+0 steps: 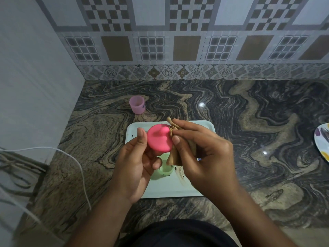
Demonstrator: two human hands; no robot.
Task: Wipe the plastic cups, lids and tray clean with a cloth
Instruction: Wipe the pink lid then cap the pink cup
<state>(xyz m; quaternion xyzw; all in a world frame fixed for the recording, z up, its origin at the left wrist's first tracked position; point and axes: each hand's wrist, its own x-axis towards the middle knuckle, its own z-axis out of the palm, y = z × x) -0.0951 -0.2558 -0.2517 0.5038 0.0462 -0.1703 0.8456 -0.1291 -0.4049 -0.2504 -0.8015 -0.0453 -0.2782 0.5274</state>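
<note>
Holding a pink lid (159, 139) up over the tray (170, 188), the L hand (137, 163) grips it w/ thumb on the lid's left edge & fingers curled under it. Lid faces the camera, a small bump near its top right. R hand (201, 157) pinches a brown cloth (173, 157) btw thumb & fingertips. The bunched end touches the lid's right rim, just beside the bump, and the rest hangs down below the hands. Both hands are closed round what they carry, neither is spread wide.

Tray is pale, rectangular w/ rounded corners, flat on the table (249, 122), mostly hidden by the hands. On it, under the L hand's fingers, sits a pale green round piece (164, 172). Can't tell if cup or lid. Dark smudges (179, 171) on the tray just right of it.

A lilac cup (137, 105) stands upright on the table beyond the tray's far left corner, apart from it. At far right edge of view, part of a patterned plate (323, 141). White cable (74, 161) loops over the table's left side. Patterned tile wall (178, 41) behind.
</note>
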